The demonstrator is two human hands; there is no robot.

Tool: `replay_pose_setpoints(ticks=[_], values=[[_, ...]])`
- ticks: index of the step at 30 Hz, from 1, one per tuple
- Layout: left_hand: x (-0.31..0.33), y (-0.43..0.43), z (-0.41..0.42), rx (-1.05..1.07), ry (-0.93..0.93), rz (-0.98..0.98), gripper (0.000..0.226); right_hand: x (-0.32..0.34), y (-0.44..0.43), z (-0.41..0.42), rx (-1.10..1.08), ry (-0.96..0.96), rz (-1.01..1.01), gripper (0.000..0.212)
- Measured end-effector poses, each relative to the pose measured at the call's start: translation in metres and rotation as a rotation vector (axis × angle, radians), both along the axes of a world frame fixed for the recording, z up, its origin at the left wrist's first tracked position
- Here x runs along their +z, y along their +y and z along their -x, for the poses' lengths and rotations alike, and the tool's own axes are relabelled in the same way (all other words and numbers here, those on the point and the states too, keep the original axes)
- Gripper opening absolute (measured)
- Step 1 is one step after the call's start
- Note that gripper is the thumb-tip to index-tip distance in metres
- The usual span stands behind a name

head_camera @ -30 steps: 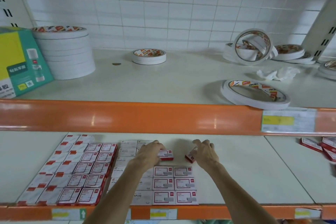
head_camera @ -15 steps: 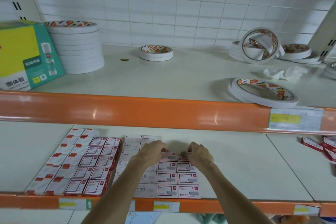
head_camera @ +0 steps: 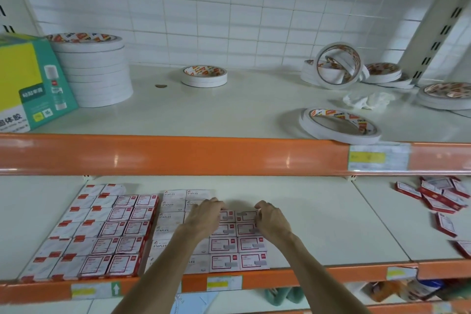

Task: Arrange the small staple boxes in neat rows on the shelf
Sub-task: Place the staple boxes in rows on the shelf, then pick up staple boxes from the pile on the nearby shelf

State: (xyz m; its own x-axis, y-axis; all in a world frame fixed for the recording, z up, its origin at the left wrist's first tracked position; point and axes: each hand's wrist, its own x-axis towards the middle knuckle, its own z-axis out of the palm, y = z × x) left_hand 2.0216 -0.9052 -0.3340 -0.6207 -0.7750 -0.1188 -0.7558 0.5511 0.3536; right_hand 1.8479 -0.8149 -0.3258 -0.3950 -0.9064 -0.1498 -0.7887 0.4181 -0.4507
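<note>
Both my hands are down on the lower shelf, apart. My left hand curls its fingers over the back-left staple box, and my right hand bends its fingertips round the back-right staple box. These two flat cardboard boxes touch side by side, capping the two-column red-and-white grid that runs to the orange front rail. Every box lies lid up, its long side running left to right, with a red border framing a white panel; the print is too small to read. Just left sit white boxes marked "STAPLES", then another red-bordered block. Loose boxes lie scattered at angles far right.
</note>
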Motion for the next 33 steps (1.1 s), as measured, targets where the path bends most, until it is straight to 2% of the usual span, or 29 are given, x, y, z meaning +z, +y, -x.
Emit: replay_pose_setpoints(ticks=[4,9,14,17,22,25,33], values=[[-0.002,0.003,0.0,-0.01,-0.018,0.026,0.041,-0.006,0.006,-0.009,-0.045,0.092,0.0,0.034],[0.001,-0.002,0.01,0.001,-0.014,0.104,0.039,-0.006,0.034,0.008,-0.175,0.14,0.123,0.041],[0.014,0.026,0.091,-0.157,0.062,0.163,0.033,0.007,0.099,0.07,-0.403,0.208,0.205,0.046],[0.019,0.075,0.16,-0.322,0.081,0.164,0.034,0.018,0.162,0.111,-0.535,0.265,0.189,0.044],[0.022,0.195,0.262,-0.585,0.098,0.128,0.032,0.03,0.301,0.165,-0.789,0.339,0.124,0.025],[0.022,0.265,0.308,-0.716,0.117,0.113,0.027,0.037,0.381,0.189,-0.905,0.37,0.057,0.03],[0.043,0.406,0.399,-0.928,0.112,0.138,0.023,0.059,0.523,0.246,-0.995,0.374,0.038,0.028]])
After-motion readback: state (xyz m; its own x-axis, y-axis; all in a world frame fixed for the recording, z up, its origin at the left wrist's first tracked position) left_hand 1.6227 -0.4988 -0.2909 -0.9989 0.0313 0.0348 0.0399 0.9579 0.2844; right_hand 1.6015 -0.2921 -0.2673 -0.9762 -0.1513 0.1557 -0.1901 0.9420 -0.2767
